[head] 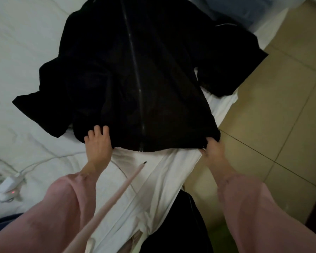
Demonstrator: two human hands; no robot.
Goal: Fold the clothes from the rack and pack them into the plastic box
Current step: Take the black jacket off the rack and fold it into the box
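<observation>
Bed (26,52), jacket (135,70) hem in left hand (98,143), right hand (213,149)

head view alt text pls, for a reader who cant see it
A black zip-up jacket lies spread front-up on a white bed sheet, and a person in pink sleeves grips its near hem with the left hand and the right hand. A beige tiled floor shows on the right, a white charger at the left edge.

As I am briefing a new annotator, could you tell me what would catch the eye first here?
A black jacket, zipped, lies spread over the white bed, filling the middle. The left hand and right hand hold its near hem, one near each corner.
</observation>
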